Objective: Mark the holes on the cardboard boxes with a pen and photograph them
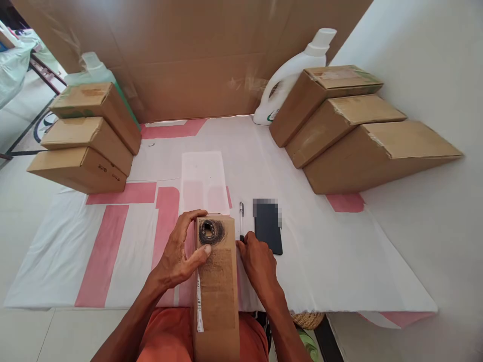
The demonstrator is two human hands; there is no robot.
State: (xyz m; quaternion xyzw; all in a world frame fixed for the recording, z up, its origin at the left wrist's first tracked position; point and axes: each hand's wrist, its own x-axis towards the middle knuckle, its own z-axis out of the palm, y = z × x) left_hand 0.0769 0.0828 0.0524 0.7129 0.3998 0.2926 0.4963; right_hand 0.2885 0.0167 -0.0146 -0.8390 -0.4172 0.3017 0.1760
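A long, narrow cardboard box (pixel 221 281) stands close to my body at the table's near edge. It has a round hole ringed with dark scribbles near its far end. My left hand (pixel 181 251) grips the box, thumb pressed on the face just below the hole and fingers around the far left side. To the right of the box, my right hand (pixel 258 259) pinches the near, black end of a clear pen (pixel 241 216) lying on the cloth. Just beyond that hand is a dark, flat, rectangular thing (pixel 268 229), its top end blurred out.
White cloth with pink shapes (pixel 302 271) covers the table. A pale sheet (pixel 204 173) lies ahead. Cardboard boxes stand at left (pixel 101 166) and right (pixel 350 161), with a green bottle (pixel 92 68) and a white jug (pixel 294 70) behind. A cardboard panel (pixel 188 60) closes the back.
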